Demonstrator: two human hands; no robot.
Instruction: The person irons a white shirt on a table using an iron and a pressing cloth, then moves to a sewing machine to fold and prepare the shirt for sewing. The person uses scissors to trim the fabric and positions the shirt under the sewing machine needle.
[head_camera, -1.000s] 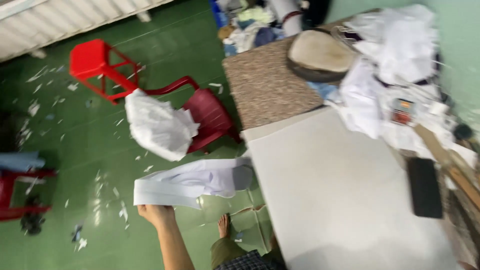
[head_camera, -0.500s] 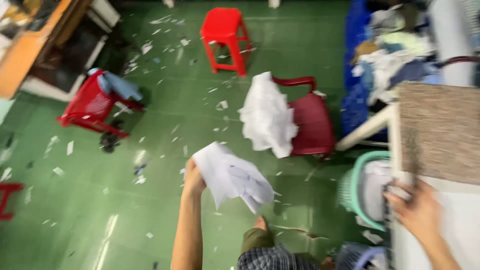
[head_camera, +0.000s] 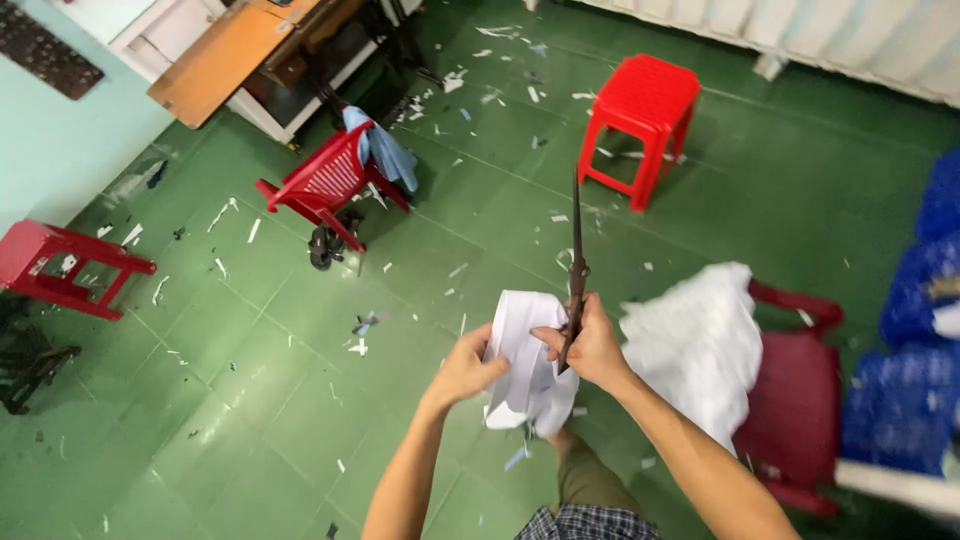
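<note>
Head view: a piece of white fabric (head_camera: 528, 362) is held up over the green floor (head_camera: 250, 400), in front of the person's knees, between both hands. The left hand (head_camera: 468, 368) is pinched onto the fabric's left edge, the fingers curled around it. The right hand (head_camera: 592, 345) is closed around the handles of a pair of long dark scissors (head_camera: 576, 262), whose blades appear pressed together and point away from the body; the thumb also touches the fabric's upper right edge. The step in hand is judged to be the lining-up of the fabric for a cut. For the next move, the blades would need to be spread and brought to the edge while the fabric is kept taut. A heap of white cloth (head_camera: 695, 345) lies on the dark red chair (head_camera: 790, 400) just beside the right forearm, and scraps are scattered over the floor.
</note>
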